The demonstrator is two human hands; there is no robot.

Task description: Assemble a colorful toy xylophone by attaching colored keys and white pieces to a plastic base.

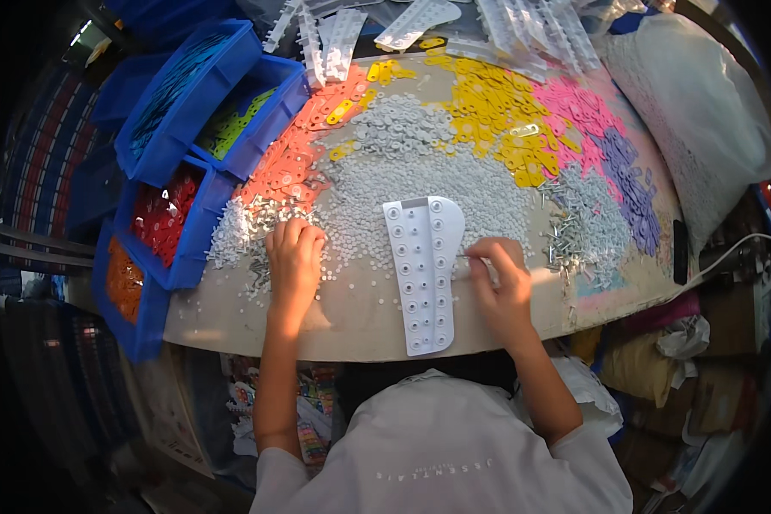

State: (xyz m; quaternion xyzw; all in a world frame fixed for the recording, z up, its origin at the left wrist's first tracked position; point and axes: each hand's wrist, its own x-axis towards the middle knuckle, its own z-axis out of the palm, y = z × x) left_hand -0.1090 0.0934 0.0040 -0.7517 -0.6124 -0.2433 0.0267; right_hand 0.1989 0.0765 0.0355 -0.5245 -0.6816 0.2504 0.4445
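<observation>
In front of me on the table (360,330) lies a white plastic board (421,283) with one rounded side. Rows of small round pieces with dark centres sit along it. My left hand (295,255) is left of the board, its fingers bent down into a heap of small shiny metal and white pieces (261,210); what its fingertips hold is hidden. Just right of the board, my right hand (501,278) has thumb and forefinger drawn together beside the board's edge. Something thin and small seems to be at the fingertips, too small to name.
Small grey-white discs (360,201) cover the middle. Around them lie orange-red (287,167), yellow (488,98), pink (578,116) and purple (630,184) flat pieces, plus pins (591,223). Blue bins (180,257) stand left, a filled plastic bag (694,111) right, more white boards (531,34) behind.
</observation>
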